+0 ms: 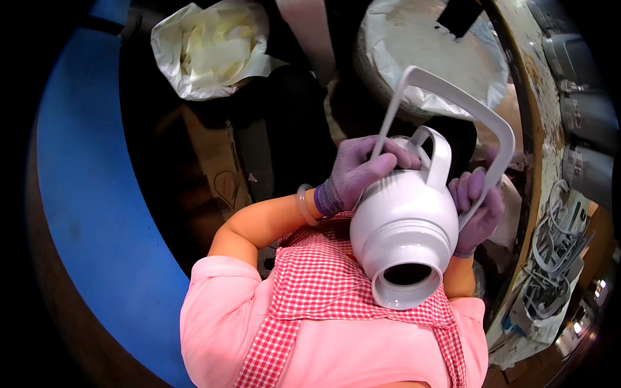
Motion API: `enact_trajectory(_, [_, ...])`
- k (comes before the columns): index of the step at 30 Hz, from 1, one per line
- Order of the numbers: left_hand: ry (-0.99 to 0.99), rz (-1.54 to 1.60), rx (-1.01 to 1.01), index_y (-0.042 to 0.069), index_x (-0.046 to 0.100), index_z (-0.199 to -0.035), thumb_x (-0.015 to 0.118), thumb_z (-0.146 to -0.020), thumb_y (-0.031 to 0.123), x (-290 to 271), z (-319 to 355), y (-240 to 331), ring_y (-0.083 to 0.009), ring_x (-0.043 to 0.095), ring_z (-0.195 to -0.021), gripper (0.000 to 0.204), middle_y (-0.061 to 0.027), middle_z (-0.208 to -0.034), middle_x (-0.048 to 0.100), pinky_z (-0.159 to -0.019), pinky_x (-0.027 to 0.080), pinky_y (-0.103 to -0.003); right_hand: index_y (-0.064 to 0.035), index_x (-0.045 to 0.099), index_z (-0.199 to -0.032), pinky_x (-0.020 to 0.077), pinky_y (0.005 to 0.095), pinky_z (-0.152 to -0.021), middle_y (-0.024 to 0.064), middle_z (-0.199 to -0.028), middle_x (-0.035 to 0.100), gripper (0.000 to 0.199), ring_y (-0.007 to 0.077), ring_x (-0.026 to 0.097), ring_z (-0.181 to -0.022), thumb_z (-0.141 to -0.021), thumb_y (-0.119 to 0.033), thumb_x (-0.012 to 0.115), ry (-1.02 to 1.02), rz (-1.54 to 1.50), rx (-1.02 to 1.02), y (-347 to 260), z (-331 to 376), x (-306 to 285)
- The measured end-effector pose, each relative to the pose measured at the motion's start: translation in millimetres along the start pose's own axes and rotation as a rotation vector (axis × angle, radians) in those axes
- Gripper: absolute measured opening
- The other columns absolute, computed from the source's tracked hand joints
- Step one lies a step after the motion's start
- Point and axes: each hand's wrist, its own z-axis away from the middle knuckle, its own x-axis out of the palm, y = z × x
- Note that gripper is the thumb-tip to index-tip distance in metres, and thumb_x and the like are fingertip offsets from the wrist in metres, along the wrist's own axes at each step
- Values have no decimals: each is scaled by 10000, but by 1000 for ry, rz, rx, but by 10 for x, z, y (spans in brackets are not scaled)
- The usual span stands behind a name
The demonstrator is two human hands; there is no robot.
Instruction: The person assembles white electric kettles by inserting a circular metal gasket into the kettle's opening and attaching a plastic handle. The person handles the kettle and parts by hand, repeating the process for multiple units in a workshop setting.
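The glossy white plastic jug (404, 226) lies against the checked apron, mouth toward the wearer. The gloved left hand (356, 171) clamps its shoulder; the right hand (477, 205) grips the white hoop handle (453, 97). Probably light, stiff, slippery; best held by its moulded handle.

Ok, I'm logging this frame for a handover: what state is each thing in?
jug: held on its side, open mouth toward the camera, looks empty
bail handle: swung up above the jug
left hand: gloved, gripping the jug's top
right hand: gloved, holding the bail handle
left bag: open, holds pale sheets
right bag: open
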Motion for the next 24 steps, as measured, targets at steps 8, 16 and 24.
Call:
enact_trajectory(8, [316,-815,179,2,524,-1397,636,-863,617,435,169,814,-258,607,-1076,822,-166,-1285,589,-959,482,-372,-55,565,-1327,430,356,-863,60,-1095,552,484,217,506,-1012,-916,-293,660,-350,472,-486,-148,65,-91])
enact_trajectory(16, [-27,-1176,-15,-34,322,-1535,569,-921,339,97,19,989,-341,457,-1368,759,-207,-1545,409,-1162,318,-434,-49,686,-1207,527,319,-894,68,-1123,698,269,174,664,-996,-942,-86,663,460,969,-223,-375,847,-1472])
enact_trajectory(24, [-180,-1405,481,32,427,-1439,501,-1049,335,-509,-95,784,-429,551,-1244,499,-279,-1409,506,-1019,461,-486,29,338,-1513,433,448,-1086,303,-1425,515,1107,411,517,-1323,-707,-565,808,839,1409,971,932,3198,-4286])
